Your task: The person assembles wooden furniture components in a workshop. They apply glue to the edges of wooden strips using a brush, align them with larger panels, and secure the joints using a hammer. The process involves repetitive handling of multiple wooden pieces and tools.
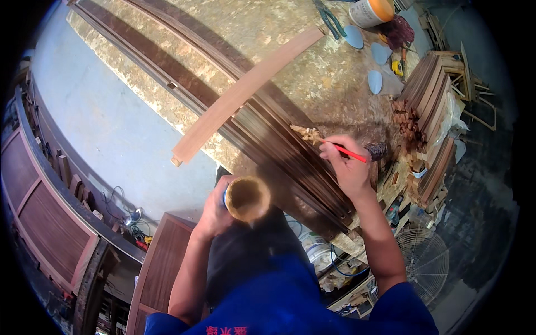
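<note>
My left hand (215, 207) is wrapped round a round tub (264, 200) with a rim crusted in tan residue. Something brownish, perhaps glue, shows inside. My right hand (350, 174) pinches a thin red-handled brush (353, 153). Its head, clumped with tan stuff, is over or beside the far edge of several long dark wood strips (279, 159) laid side by side; whether it touches them I cannot tell. Across these strips, farther left, lies a lighter, slightly curved wooden slat (245, 92). A dark lumpy object (377, 151) sits just right of my right hand.
The workbench (304, 72) is blotched with dried residue. Pliers (330, 19), a white tub with an orange lid (371, 12), pale blue discs (375, 82) and a yellow tape measure (397, 67) lie at its far right. Stacked wood (427, 92) and a wire fan guard (422, 262) stand to the right.
</note>
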`<state>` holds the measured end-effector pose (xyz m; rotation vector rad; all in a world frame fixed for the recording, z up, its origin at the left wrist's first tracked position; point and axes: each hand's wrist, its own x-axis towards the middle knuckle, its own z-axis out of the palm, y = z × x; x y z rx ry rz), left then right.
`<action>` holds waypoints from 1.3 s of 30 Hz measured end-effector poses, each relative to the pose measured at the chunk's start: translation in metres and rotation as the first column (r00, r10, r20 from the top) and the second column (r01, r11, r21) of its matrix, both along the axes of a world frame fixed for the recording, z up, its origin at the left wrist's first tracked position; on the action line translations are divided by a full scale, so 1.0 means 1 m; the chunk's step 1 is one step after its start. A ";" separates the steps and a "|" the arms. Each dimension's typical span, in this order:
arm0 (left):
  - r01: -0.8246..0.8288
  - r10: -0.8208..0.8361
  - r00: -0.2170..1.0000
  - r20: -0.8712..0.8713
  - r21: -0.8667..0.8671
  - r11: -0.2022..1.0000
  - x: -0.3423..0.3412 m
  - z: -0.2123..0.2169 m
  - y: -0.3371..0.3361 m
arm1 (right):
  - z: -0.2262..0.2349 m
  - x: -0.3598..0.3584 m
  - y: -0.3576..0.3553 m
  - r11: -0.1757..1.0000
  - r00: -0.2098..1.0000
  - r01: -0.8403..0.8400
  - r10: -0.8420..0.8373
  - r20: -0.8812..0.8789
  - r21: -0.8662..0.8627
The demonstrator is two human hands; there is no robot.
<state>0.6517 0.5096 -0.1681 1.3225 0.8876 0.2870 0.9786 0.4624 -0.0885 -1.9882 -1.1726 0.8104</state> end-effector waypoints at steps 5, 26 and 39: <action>-0.013 0.014 1.000 0.019 -0.038 0.999 -0.001 -0.001 -0.002 | 0.001 -0.010 0.019 0.993 0.983 -0.112 0.118 0.138 -0.048; -0.056 0.057 0.998 -0.034 0.011 0.998 0.024 0.007 -0.001 | 0.003 0.019 0.019 0.965 0.967 -0.235 0.244 0.074 -0.117; -0.060 0.068 0.996 -0.064 0.122 0.991 0.077 0.011 -0.005 | 0.072 -0.032 -0.019 0.867 0.868 -0.495 0.489 0.092 0.057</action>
